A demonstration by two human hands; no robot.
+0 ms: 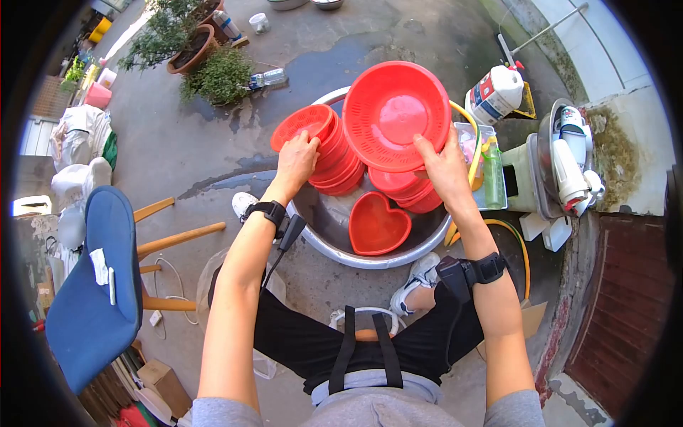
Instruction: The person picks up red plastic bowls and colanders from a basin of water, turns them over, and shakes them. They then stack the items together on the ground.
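My right hand [447,165] grips the near right rim of a round red plastic colander [402,114], thumb on its inside, raised above a large metal basin [334,255]. My left hand [297,160] is closed on the near rim of a smaller red basket [302,127] with a slotted wall. It tops a leaning stack of red baskets [338,167] in the basin. Beneath the colander sits another red stack [405,188], partly hidden. A red heart-shaped dish [379,223] lies at the basin's near side.
A yellow hose [525,249] curves past the basin's right side. Beyond it stand a clear bin with a green spray bottle [492,174], a white jug [494,94] and a stool [523,174] bearing a metal bowl. On my left is a blue chair [107,285]; potted plants [193,50] stand farther back.
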